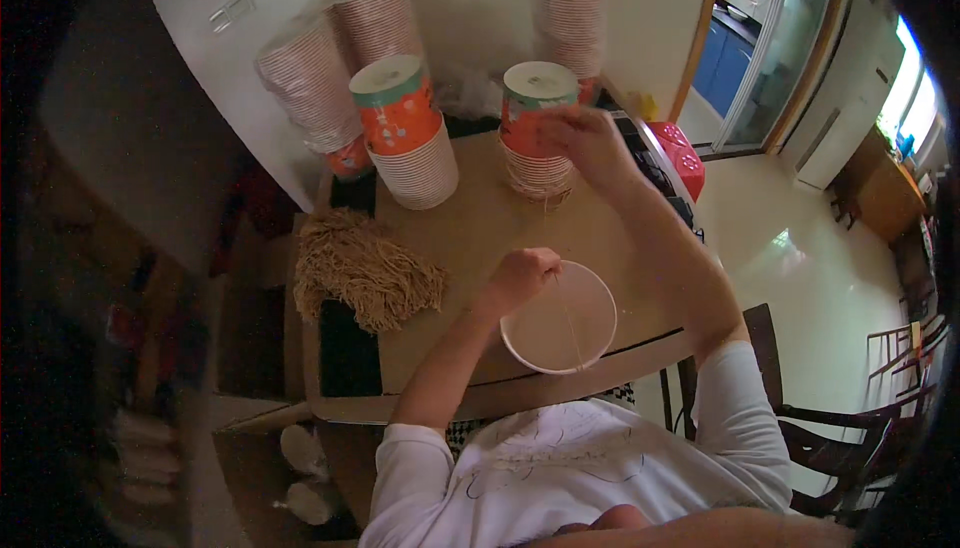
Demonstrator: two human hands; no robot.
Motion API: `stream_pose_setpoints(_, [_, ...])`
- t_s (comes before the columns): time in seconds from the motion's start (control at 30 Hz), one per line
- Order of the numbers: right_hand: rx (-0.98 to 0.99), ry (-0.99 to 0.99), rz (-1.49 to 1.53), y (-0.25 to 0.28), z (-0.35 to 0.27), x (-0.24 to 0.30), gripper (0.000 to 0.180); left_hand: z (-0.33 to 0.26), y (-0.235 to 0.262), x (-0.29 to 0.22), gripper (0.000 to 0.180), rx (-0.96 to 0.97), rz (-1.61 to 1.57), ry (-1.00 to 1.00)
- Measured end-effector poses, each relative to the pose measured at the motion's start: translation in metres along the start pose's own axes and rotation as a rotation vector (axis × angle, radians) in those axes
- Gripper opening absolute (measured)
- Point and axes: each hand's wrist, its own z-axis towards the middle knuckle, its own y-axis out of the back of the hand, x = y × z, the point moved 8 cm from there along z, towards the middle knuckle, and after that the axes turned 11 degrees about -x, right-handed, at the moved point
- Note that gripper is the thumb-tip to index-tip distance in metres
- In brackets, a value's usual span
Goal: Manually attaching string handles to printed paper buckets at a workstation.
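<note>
A round white paper bucket (543, 338) stands mouth up at the table's near edge. My left hand (527, 276) is closed at its far left rim, pinching a thin tan string (570, 320) that crosses the opening to the near rim. Whether those fingers also grip the rim is hard to see. Farther off, my right hand (588, 146) is raised beside an upside-down stack of orange and green paper buckets (530, 128). Motion blurs its fingers, so any hold is unclear. Loose cords (543, 191) hang around the lower rims of that stack.
A bundle of tan cords (365, 270) lies on the table's left side. Behind it stands another orange bucket stack (408, 138). Tall wrapped stacks (312, 83) lean by the wall. A red stool (678, 156) stands past the right edge; a dark chair (835, 448) is at right.
</note>
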Motion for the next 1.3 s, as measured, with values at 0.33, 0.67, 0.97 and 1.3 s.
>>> stream_pose_setpoints(0.33, [0.280,0.180,-0.173,-0.025,-0.020,0.043,0.016,0.014,0.012,0.024,0.005,-0.112,-0.073,0.029])
stream_pose_setpoints(0.67, [0.212,-0.480,-0.339,0.031,-0.039,-0.085,0.031,0.033,0.091,-0.004,0.007,-0.491,-0.021,0.119])
stream_pose_setpoints(0.97, [0.239,-0.709,0.096,0.016,-0.045,-0.131,0.022,0.034,0.080,-0.049,0.009,-0.325,0.155,-0.107])
stream_pose_setpoints(1.3, [0.262,-0.574,-0.046,0.010,-0.050,-0.102,0.012,0.019,0.073,-0.067,0.008,-0.352,0.227,-0.189])
